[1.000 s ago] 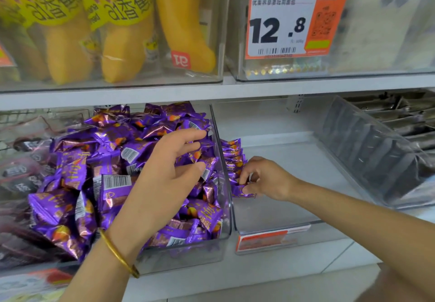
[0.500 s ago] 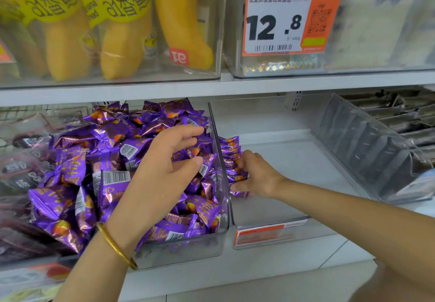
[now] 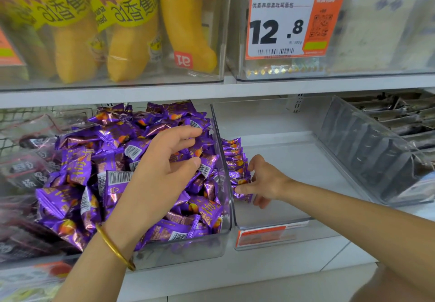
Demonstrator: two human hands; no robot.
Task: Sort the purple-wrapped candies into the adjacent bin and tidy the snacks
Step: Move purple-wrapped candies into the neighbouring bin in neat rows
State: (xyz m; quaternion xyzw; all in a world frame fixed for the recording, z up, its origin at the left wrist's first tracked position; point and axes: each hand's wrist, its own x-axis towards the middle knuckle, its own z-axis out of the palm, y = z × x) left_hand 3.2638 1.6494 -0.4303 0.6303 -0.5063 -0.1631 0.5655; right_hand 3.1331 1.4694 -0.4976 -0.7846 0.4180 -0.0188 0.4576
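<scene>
View from a head-worn camera, looking down at a shop shelf. A clear bin [image 3: 219, 235] on the left is heaped with purple-wrapped candies [image 3: 77, 167], piled loose and every way up. Just to its right stands the adjacent bin [image 3: 294, 172], mostly bare. A short row of candies [image 3: 234, 158] stands on edge against its left wall, packed front to back, most likely so that later pieces can line up beside them.

The left hand [image 3: 162, 172], with a gold bangle [image 3: 113, 247] at the wrist, is spread over the heap. Its fingers are relaxed and lightly curved, its thumb is near a barcoded wrapper, and it grips nothing that can be seen.

The right hand [image 3: 268, 181] reaches into the adjacent bin with its fingers extended and splayed. The fingertips rest on the nearest candies of the row — apparently steadying or squaring them rather than grasping. It holds nothing.

On the shelf above are yellow banana-shaped packs [image 3: 131, 49] and an orange price tag [image 3: 282, 24]. A tilted bin of dark packets [image 3: 367, 151] sits at the far right.
</scene>
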